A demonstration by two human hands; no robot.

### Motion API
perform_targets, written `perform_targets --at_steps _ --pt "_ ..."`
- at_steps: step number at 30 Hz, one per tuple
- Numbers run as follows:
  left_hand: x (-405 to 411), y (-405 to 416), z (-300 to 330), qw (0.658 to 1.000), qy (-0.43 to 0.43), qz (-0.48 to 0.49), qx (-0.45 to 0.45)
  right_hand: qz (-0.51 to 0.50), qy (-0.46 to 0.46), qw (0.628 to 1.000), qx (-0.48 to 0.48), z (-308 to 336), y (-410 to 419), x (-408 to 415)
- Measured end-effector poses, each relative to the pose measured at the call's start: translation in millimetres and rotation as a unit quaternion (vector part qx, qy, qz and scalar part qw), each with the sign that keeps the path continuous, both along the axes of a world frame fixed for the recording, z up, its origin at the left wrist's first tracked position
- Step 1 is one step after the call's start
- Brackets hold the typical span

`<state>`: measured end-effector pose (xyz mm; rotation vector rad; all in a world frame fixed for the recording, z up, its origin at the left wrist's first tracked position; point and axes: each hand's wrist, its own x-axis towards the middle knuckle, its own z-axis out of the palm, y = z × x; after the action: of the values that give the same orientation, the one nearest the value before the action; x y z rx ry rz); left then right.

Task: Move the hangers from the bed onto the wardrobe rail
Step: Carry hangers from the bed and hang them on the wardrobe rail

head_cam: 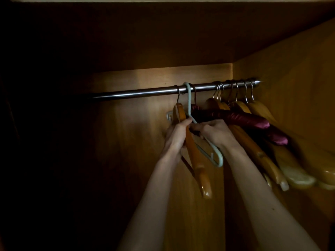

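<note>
Wardrobe's left side lost in dark; left hand (178, 134) fingers wrapped round wooden hanger (194, 154), right hand (215, 132) fingers pinching pale plastic hanger (216, 153) hooked on rail (145, 92)

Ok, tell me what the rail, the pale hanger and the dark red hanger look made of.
Rail: polished metal, likely steel; it shows bright streaks of reflected light.
Pale hanger: probably moulded plastic; thin, matte mint-green, hook and body of one piece.
Dark red hanger: padded, covered in satin-like fabric; it has a soft sheen and gathered wrinkles.
</note>
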<state>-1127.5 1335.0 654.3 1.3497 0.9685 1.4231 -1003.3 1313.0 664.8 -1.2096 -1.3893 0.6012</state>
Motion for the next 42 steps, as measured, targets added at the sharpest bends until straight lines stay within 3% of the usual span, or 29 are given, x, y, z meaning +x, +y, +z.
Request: perform_targets --at_steps 4,7,11,13,17,20,25,31,36,42 --pt "-1.2 -9.8 -14.3 1.000 -0.012 0.009 0.007 0.015 0.040 0.999 -0.001 -14.7 -6.3 -2.8" --pt "-4.7 -22.2 -38.7 0.996 -0.070 0.050 0.009 0.021 0.068 0.997 0.016 -36.9 -24.7 -6.9" --pt "-9.5 -52.8 -100.6 0.976 -0.170 0.131 -0.019 0.003 0.165 0.986 0.000 -86.5 -58.2 -13.8" --pt "-10.4 -61.1 -144.6 0.971 -0.179 0.150 -0.053 -0.004 0.197 0.980 -0.028 -119.6 -75.3 -13.2" --pt "-7.6 -76.7 -268.1 0.986 0.009 0.100 -0.132 0.000 0.121 0.982 -0.143 -210.6 -107.2 -3.1" --pt "-4.2 -103.6 -365.9 0.964 0.157 0.023 -0.213 -0.018 0.108 0.953 -0.282 -299.0 -135.0 8.7" --pt "2.9 -164.4 -499.4 0.863 0.344 -0.167 -0.328 -0.067 0.133 0.866 -0.478 -449.6 -204.9 20.6" --pt "0.1 -241.9 -606.7 0.695 0.490 -0.339 -0.401 -0.192 0.218 0.754 -0.590 -603.7 -331.5 17.1" --pt "1.5 -297.3 -655.2 0.576 0.606 -0.433 -0.337 -0.303 0.309 0.637 -0.638 -693.9 -470.4 -4.7" --pt "44.8 -367.0 -670.4 0.431 0.680 -0.556 -0.205 -0.422 0.428 0.512 -0.614 -712.4 -605.9 -63.9"
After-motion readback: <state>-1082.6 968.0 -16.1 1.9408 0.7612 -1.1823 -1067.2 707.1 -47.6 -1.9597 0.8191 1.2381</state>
